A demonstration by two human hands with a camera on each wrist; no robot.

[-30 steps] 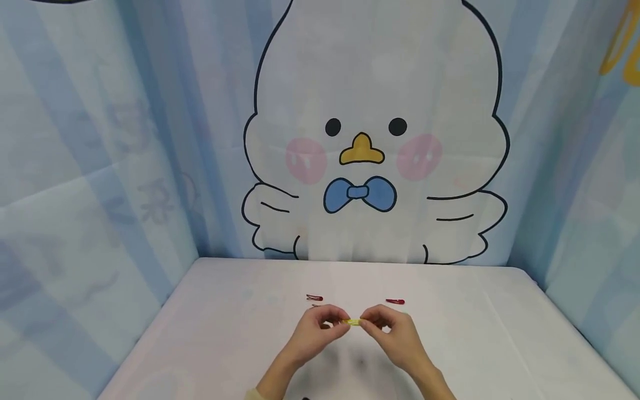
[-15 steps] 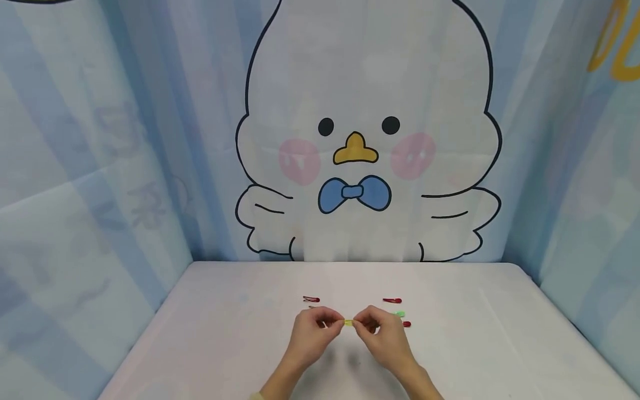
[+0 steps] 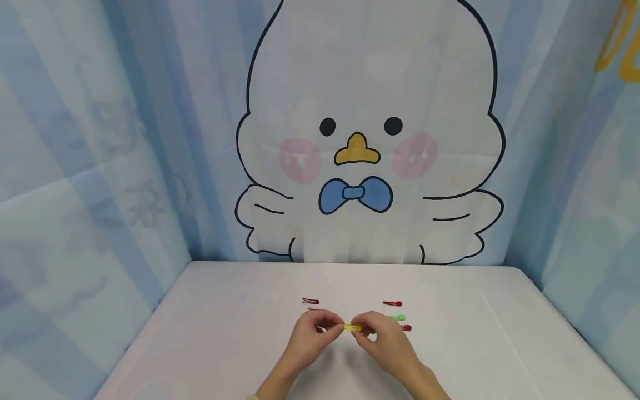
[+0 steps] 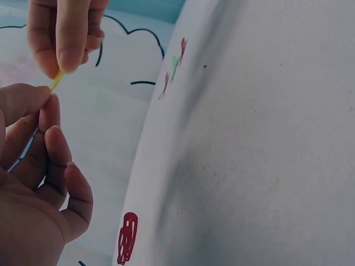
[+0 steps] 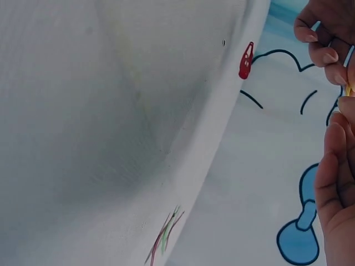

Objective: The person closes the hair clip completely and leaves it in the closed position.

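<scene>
Between my two hands, above the table, is a small yellow snap hair clip [image 3: 352,328]. My left hand [image 3: 308,337] pinches its left end between thumb and index finger. On the other end are the thumb and fingertips of my right hand [image 3: 391,343], pinching it. The left wrist view shows the yellow clip [image 4: 56,81] edge-on, bridging both sets of fingertips. Only a sliver of the yellow clip [image 5: 348,90] appears at the edge of the right wrist view.
Beyond my right hand lie a red hair clip [image 3: 392,303], a green clip [image 3: 398,317] and another red clip [image 3: 407,328], partly covered. Behind my left hand is a red clip [image 3: 310,301] with spread arms, plus one mostly hidden. A printed curtain [image 3: 360,233] borders the white table [image 3: 225,311].
My right fingers have shifted on the yellow hair clip, leaving more of it visible. The green and lower red clips have come into sight beside my right hand.
</scene>
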